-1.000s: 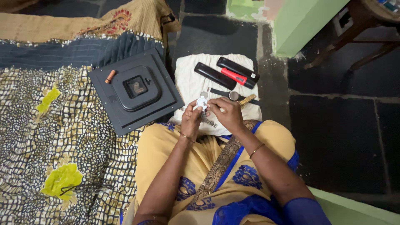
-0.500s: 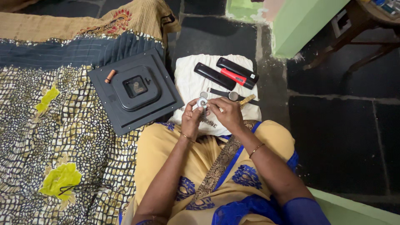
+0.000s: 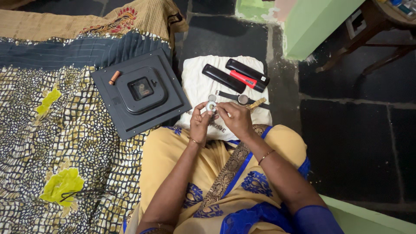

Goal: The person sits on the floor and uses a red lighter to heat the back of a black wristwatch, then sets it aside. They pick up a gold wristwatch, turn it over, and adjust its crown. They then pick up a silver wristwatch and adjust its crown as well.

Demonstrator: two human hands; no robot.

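Note:
My left hand (image 3: 200, 122) and my right hand (image 3: 236, 118) meet over a white cloth (image 3: 197, 86) on the floor. Together they pinch a small round silver-white piece (image 3: 211, 106), perhaps a watch case. A thin wooden-handled tool (image 3: 256, 103) pokes out beside my right hand. On the cloth lie a round silver disc (image 3: 212, 98), a wristwatch with a dark strap (image 3: 240, 99), and two long black cases (image 3: 224, 78), one with a red part (image 3: 243, 79).
A dark square clock back (image 3: 139, 93) lies face down on a patterned blanket (image 3: 47, 143) at the left, with a small brown cylinder (image 3: 114, 77) on it. A green wall corner (image 3: 316, 26) and wooden furniture legs (image 3: 368, 39) stand at the upper right.
Both hands stay over the cloth. The round piece has turned slightly between the fingers; little else differs.

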